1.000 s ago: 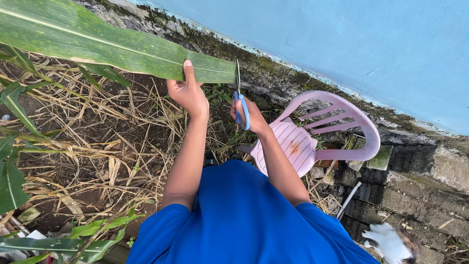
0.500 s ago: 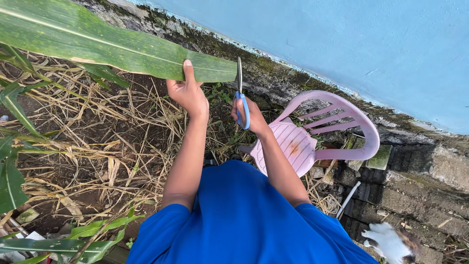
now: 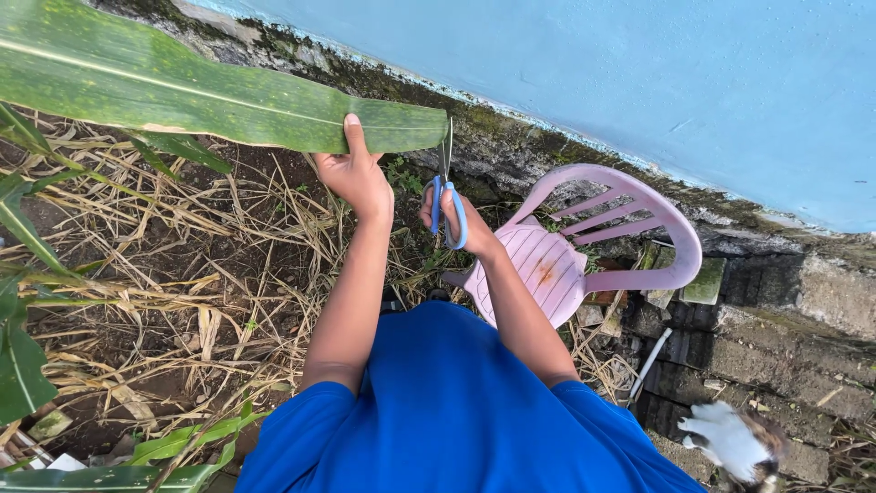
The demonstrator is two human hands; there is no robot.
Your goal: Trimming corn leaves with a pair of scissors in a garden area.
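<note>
Two things fill the ground under me: dark soil (image 3: 265, 246) and a mat of dry straw (image 3: 137, 301), running up to a mossy stone footing (image 3: 511, 155) below a pale blue wall (image 3: 639, 73). Just right of my arms stands a pink plastic chair (image 3: 584, 246), and beyond the chair, low at the corner, a white and brown cat (image 3: 735, 443). A broad green maize leaf (image 3: 182, 91) stretches left from the chair, above the straw. My left hand (image 3: 358, 178) pinches its lower edge, thumb laid up across the blade. My right hand (image 3: 456, 219), between leaf and chair, has its grip closed through the blue handles of the scissors (image 3: 445, 196), whose blades stand upright at the leaf's cut end, touching it.
</note>
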